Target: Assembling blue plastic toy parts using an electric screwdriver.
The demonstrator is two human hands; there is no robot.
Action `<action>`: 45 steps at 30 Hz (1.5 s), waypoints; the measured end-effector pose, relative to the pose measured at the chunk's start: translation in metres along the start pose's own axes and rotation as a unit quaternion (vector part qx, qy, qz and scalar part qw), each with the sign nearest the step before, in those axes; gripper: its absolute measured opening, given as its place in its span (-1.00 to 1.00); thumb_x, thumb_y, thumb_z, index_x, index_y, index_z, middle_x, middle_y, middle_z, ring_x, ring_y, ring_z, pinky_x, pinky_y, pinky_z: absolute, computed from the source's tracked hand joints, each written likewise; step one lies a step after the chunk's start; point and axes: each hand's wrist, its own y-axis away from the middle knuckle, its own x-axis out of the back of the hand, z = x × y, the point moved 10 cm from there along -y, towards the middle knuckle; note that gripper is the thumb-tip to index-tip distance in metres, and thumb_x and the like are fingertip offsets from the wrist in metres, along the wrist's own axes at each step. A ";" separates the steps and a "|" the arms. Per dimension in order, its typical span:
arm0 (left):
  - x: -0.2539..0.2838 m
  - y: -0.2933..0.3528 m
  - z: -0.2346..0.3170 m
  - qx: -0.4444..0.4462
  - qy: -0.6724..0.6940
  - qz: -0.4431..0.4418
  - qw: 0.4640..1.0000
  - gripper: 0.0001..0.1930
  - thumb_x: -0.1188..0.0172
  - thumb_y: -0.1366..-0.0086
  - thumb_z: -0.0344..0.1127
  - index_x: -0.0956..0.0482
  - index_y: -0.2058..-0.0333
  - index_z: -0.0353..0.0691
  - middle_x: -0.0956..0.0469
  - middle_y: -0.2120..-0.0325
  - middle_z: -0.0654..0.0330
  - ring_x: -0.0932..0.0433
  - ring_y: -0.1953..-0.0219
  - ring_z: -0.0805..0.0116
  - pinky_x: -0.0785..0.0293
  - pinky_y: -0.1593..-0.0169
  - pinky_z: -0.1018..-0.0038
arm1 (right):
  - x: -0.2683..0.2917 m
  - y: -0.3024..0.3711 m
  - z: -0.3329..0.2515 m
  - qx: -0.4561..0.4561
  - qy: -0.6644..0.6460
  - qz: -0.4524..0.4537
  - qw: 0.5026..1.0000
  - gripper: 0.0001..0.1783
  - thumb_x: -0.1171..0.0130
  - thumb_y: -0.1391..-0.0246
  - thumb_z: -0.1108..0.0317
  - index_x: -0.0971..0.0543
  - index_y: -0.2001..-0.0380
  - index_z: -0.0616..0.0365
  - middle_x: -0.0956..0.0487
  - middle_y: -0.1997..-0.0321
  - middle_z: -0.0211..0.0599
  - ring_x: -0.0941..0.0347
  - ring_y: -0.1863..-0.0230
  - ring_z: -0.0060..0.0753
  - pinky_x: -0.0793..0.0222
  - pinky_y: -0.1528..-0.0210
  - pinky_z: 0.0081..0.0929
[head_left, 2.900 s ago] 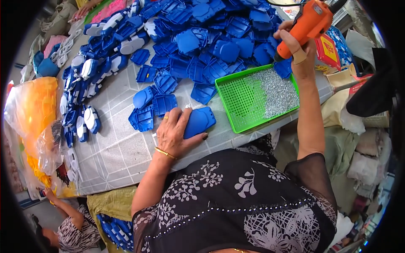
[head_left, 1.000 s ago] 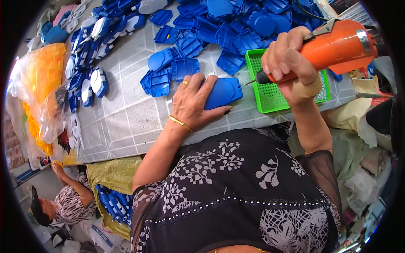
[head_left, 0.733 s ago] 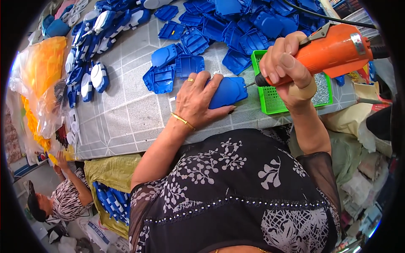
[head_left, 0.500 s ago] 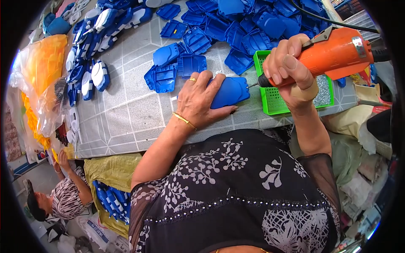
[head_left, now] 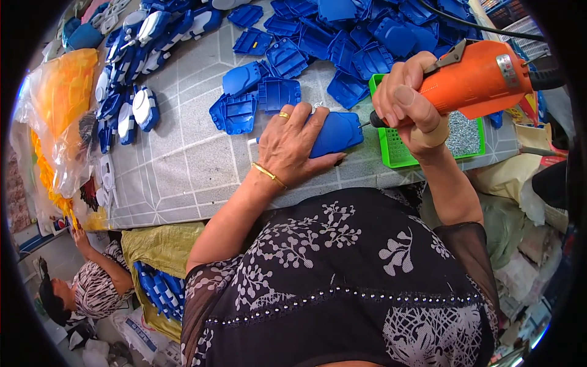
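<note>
Head-worn fisheye view, looking down from close above the torso point(head_left: 342, 260); left hand point(head_left: 288, 147) near mid-field, right hand point(head_left: 417, 105) to its right; tabletop point(head_left: 189, 159) left of and beyond the hands; straight lines bending toward the rim.

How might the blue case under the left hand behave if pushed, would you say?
The blue case is probably stiff: its edges show no sag under the left hand. It would likely slide rather than roll, given its broad, flat shape on the table. It may be fairly light, if thin-walled like the open shells nearby.
</note>
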 end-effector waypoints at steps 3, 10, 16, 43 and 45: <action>0.000 0.000 0.000 -0.001 -0.003 -0.001 1.000 -0.26 -0.46 0.00 0.16 -0.52 -0.06 -0.20 -0.45 0.16 0.08 -0.47 0.17 0.05 -0.46 0.12 0.20 | -0.003 -0.001 -0.001 0.009 0.003 -0.015 1.000 -0.75 -0.19 -0.16 0.43 -0.28 0.30 0.01 -0.31 0.58 -0.46 -0.26 0.64 -0.59 -0.31 0.43 -0.48; -0.002 -0.002 0.000 0.001 -0.006 -0.014 1.000 -0.26 -0.45 0.00 0.14 -0.51 -0.06 -0.21 -0.43 0.19 0.09 -0.46 0.18 0.08 -0.45 0.13 0.21 | -0.009 -0.004 0.000 0.005 0.023 -0.051 0.998 -0.74 -0.21 -0.16 0.40 -0.28 0.33 0.00 -0.31 0.60 -0.47 -0.24 0.67 -0.62 -0.31 0.48 -0.51; -0.002 -0.001 0.001 -0.008 -0.007 -0.006 1.000 -0.21 -0.44 0.00 0.23 -0.51 -0.09 -0.22 -0.42 0.19 0.08 -0.46 0.18 0.07 -0.45 0.13 0.22 | -0.009 -0.009 0.003 -0.013 -0.002 -0.078 0.997 -0.74 -0.20 -0.14 0.44 -0.27 0.41 0.02 -0.31 0.62 -0.46 -0.21 0.69 -0.63 -0.27 0.52 -0.56; 0.302 0.214 0.023 0.200 -0.403 0.218 0.866 -0.21 -0.52 0.10 0.22 -0.58 -0.04 -0.15 -0.52 0.11 0.01 -0.57 0.09 0.00 -0.50 0.03 0.11 | 0.104 -0.065 0.005 0.081 0.013 -0.013 0.997 -0.68 -0.30 -0.20 0.39 -0.36 0.11 0.15 -0.31 0.41 -0.44 -0.25 0.40 -0.57 -0.24 0.20 -0.50; 0.330 0.293 0.017 0.288 -0.468 0.221 0.806 -0.28 -0.52 0.01 0.17 -0.60 -0.03 -0.17 -0.52 0.19 0.03 -0.56 0.11 -0.04 -0.51 0.02 0.12 | 0.103 -0.059 0.010 0.087 0.026 0.014 0.996 -0.72 -0.26 -0.22 0.47 -0.36 0.12 0.15 -0.33 0.42 -0.45 -0.27 0.40 -0.59 -0.25 0.19 -0.53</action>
